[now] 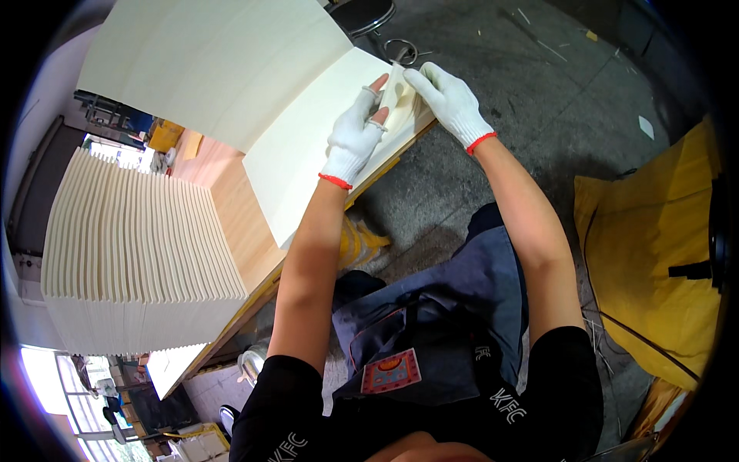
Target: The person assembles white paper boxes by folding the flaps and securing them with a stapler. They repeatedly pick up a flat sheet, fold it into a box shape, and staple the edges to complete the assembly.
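Left hand [356,137]: white knit glove with red cuff, index fingertip bare, thumb and fingers closed on the near edge of a small cream sheet [398,98]. The hand rests over the corner of a large cream panel [308,146].

Right hand [450,100]: matching white glove with red cuff, fingers pinched on the far edge of the same small cream sheet. Both hands grip it between them, just above the panel's corner, at the edge of the surface [239,223].

Small cream sheet: thin, pale, partly curled; it is held upright between the two hands, and whether it touches the panel below cannot be told.

Large cream panel: flat on the wooden surface, one corner overhanging the edge toward the person. A second, larger pale board [215,61] lies beyond it, overlapping its far side.

Stack of cream panels [135,254]: many like pieces set on edge in a fanned row, on the left part of the surface, well apart from the hands.

Yellow sack [654,254]: open, on the floor to the person's right; contents not visible.

Apron [439,323]: dark blue-grey, over the lap, with a red patch on its pocket.

Floor [554,108]: grey concrete, with small scraps scattered on it.
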Demonstrator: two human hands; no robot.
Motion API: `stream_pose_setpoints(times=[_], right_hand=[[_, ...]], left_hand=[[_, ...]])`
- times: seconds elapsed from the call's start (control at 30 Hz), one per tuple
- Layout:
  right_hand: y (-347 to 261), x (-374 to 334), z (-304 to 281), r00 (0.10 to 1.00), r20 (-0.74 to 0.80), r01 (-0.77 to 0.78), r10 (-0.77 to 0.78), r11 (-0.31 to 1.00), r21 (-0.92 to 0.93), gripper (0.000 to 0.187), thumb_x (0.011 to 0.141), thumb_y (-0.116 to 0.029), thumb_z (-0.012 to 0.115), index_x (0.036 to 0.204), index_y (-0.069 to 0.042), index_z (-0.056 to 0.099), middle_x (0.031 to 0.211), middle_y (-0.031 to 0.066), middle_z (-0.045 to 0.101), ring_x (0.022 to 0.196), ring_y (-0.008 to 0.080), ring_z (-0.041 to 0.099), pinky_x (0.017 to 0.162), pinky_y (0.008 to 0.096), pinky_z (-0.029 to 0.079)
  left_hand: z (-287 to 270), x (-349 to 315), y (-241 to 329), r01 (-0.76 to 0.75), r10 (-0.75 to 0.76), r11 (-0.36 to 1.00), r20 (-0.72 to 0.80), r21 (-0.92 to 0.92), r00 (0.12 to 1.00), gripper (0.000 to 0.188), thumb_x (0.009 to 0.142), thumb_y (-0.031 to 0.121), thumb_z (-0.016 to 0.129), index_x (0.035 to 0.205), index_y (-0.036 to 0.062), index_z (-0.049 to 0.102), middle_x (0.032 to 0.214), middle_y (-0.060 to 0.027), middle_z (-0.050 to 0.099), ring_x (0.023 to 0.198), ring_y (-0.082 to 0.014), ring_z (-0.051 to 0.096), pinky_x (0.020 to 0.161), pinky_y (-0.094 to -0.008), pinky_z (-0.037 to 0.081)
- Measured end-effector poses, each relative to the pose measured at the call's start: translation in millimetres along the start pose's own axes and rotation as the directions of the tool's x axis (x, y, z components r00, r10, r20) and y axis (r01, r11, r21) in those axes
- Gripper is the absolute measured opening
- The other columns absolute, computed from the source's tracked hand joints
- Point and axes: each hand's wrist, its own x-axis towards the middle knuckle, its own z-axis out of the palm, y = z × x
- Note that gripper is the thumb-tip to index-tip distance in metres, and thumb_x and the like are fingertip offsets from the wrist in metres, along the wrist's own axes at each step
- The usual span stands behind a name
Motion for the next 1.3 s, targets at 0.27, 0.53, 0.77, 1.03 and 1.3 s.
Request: stream_pose_setpoints(times=[0.27, 0.53, 0.77, 1.03, 1.3], right_hand=[[11.4, 6.0, 12.3, 0.988, -0.126, 0.091, -0.088, 0.996, 0.024, 0.053, 0.099, -0.055, 0.04, 0.103, -0.007, 0.063, 0.094, 0.0216, 0.067, 0.091, 0.0425, 0.064, 0.079, 0.0475, 0.048], [10.6, 3.9, 11.5, 0.993, -0.102, 0.055, -0.052, 0.998, 0.028, 0.053, 0.099, -0.055, 0.039, 0.103, -0.008, 0.063, 0.093, 0.0212, 0.068, 0.09, 0.0417, 0.065, 0.078, 0.0478, 0.048], [8.4, 3.6, 8.7, 0.997, -0.071, 0.038, -0.036, 0.999, 0.029, 0.055, 0.099, -0.057, 0.04, 0.098, -0.006, 0.06, 0.091, 0.021, 0.067, 0.088, 0.0423, 0.064, 0.076, 0.049, 0.047], [10.5, 3.7, 13.9, 0.992, -0.116, 0.059, -0.057, 0.998, 0.016, 0.052, 0.1, -0.055, 0.04, 0.102, -0.007, 0.061, 0.093, 0.022, 0.066, 0.09, 0.0433, 0.063, 0.078, 0.0487, 0.047], [12.4, 3.8, 16.7, 0.989, -0.141, 0.052, -0.047, 0.998, 0.032, 0.049, 0.1, -0.053, 0.043, 0.1, -0.006, 0.06, 0.09, 0.0201, 0.064, 0.088, 0.0408, 0.062, 0.078, 0.0438, 0.047]], left_hand=[[-3.3, 5.2, -11.2, -0.075, 0.051, 0.957, 0.092, 0.282, 0.994, 0.035, 0.09, 0.03, 0.071, 0.121, 0.0146, 0.069, 0.104, -0.0124, 0.069, 0.09, -0.0254, 0.066, 0.083, -0.034, 0.05], [-2.7, 2.2, -6.6, -0.053, 0.035, 0.956, 0.066, 0.29, 0.997, 0.038, 0.087, 0.029, 0.075, 0.122, 0.0175, 0.069, 0.109, -0.0099, 0.071, 0.088, -0.0219, 0.066, 0.082, -0.0329, 0.051], [0.5, 0.1, -7.7, -0.091, 0.093, 0.993, -0.017, 0.075, 0.996, 0.032, 0.097, 0.019, 0.057, 0.126, 0.0097, 0.067, 0.11, -0.011, 0.068, 0.107, -0.0197, 0.062, 0.097, -0.0308, 0.045], [0.2, 2.3, -3.3, -0.133, 0.109, 0.906, 0.083, 0.402, 0.991, 0.035, 0.09, 0.029, 0.069, 0.121, 0.0143, 0.067, 0.102, -0.0129, 0.07, 0.094, -0.029, 0.067, 0.085, -0.0369, 0.05], [0.3, 4.0, -3.6, -0.061, 0.041, 0.924, 0.06, 0.377, 0.997, 0.038, 0.086, 0.028, 0.076, 0.119, 0.0111, 0.068, 0.092, -0.0078, 0.066, 0.085, -0.0179, 0.06, 0.081, -0.0316, 0.048]])
